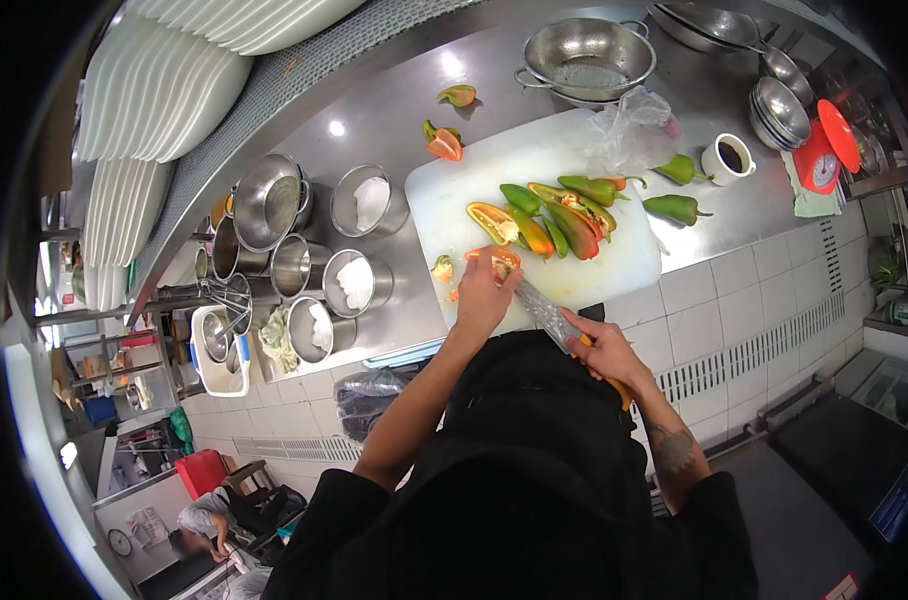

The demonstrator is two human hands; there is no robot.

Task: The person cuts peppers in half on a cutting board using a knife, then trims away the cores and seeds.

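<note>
Red-orange flesh shows on the pepper half (pixel 507 259), which sits at the near left part of the white cutting board (pixel 629 268), close in front of the person. The left hand (pixel 485 300) comes down on it from the near side, its grip drawn in around the piece, probably to steady it beside the blade. The right hand (pixel 602 350) has its grip closed fully round the yellow handle of the knife (pixel 544 316); the broad blade slants far and left, its tip just beside the left fingers, an angle that likely suits both wrists. Whether the edge touches the pepper, I cannot tell.

The pile of peppers (pixel 574 225) lies farther off, around the middle of the board, seemingly so that the near strip leaves room for the hands while every piece is within reach. One split piece (pixel 491 222) at its left end lies cut face up, pale seeds showing. Small scraps (pixel 441 268) sit at the left edge, apart from the pile, perhaps to prevent mixing. On the steel counter (pixel 384 125), two whole peppers (pixel 677 209) rest right of the board, and a clear plastic bag (pixel 624 130) slumps over its far right corner.
</note>
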